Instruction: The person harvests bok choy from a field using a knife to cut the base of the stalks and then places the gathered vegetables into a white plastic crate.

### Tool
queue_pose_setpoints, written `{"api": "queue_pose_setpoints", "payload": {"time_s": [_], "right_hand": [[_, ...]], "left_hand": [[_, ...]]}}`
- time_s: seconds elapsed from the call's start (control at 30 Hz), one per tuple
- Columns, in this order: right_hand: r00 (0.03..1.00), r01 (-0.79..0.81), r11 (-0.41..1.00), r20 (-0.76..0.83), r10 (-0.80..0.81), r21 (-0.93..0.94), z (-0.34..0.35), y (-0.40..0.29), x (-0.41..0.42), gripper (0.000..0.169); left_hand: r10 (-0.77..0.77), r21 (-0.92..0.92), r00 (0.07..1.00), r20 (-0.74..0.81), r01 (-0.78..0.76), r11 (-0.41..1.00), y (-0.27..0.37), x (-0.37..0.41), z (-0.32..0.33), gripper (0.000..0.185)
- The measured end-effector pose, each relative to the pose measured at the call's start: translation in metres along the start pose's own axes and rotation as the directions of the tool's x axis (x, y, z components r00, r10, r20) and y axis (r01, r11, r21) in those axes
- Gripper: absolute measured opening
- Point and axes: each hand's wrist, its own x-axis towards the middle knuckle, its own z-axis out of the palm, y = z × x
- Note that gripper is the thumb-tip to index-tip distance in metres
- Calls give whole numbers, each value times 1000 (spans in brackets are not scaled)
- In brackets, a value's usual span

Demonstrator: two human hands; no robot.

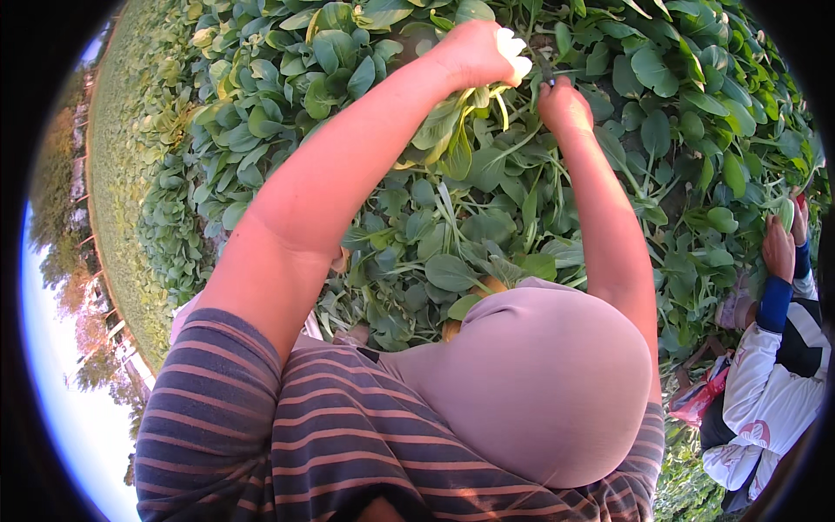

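Observation:
My left hand (481,55) is closed around a cut bunch of leafy greens, probably bok choy; its pale stem bases (512,51) face right and its leaves (450,134) hang below the fist. Just to the right, my right hand (565,107) grips what looks like a small knife (549,73), its dark blade pointing up among the stems. Most of its handle is hidden in my fingers. Rooted green plants (652,68) stand around both hands. Loose greens (450,271) lie heaped between my arms, partly over the ground.
At the right edge a co-worker in a white and dark top (770,391) holds greens in both hands (779,248). A red and pink bag (704,395) lies beside that person. Rows of plants (163,222) stretch to the left, with trees (62,183) beyond.

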Motion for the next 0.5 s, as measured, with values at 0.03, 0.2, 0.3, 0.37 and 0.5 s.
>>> {"api": "queue_pose_setpoints", "payload": {"time_s": [0.03, 0.2, 0.3, 0.37, 0.5], "right_hand": [[997, -67, 998, 36, 68, -8, 0, 4, 5, 36], [994, -52, 994, -95, 61, 93, -4, 35, -6, 34], [863, 453, 860, -357, -357, 236, 0, 12, -33, 27], [845, 522, 823, -264, -464, 224, 7, -5, -34, 27], [971, 221, 975, 101, -219, -10, 17, -15, -15, 31]], "left_hand": [[-51, 97, 997, 55, 46, 994, -20, 18, 1, 56], [-236, 501, 930, 281, 67, 863, -27, 10, 15, 50], [-174, 441, 984, 36, 141, 886, -48, -22, 40, 38], [-143, 432, 987, -73, 161, 887, -59, -28, 62, 31], [-124, 412, 991, -57, 136, 901, -55, -35, 69, 32]]}}
